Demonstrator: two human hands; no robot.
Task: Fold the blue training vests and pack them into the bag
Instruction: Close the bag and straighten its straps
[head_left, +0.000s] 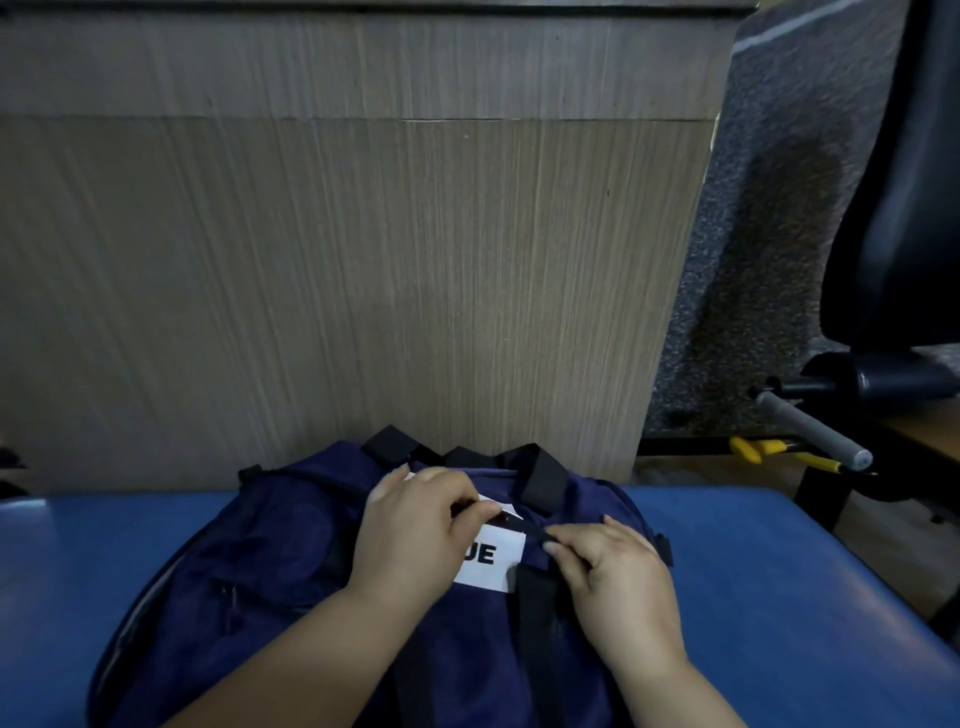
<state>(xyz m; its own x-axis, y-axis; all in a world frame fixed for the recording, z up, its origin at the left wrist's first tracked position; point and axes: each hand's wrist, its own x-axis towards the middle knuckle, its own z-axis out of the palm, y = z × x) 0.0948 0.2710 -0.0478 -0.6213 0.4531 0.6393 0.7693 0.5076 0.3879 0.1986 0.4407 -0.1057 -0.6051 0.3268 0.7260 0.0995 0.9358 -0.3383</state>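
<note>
Bag (249, 561) lies flat on the blue surface (779, 571), squarely before the person, within reach of both hands. Left hand (410, 545): fingers curled, pinching the white label (493, 569) at its top edge, probably to steady the fabric. Right hand (618, 582): fingers clamped on a black strap (532, 603), likely drawing it off the opening. No vest shows.

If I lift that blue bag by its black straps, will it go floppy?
Probably floppy: the bag has cloth that wrinkles and sags on the blue bench. It looks puffed up and full, so maybe a bit heavy. It shouldn't roll, and the black straps look easy to grip.
</note>
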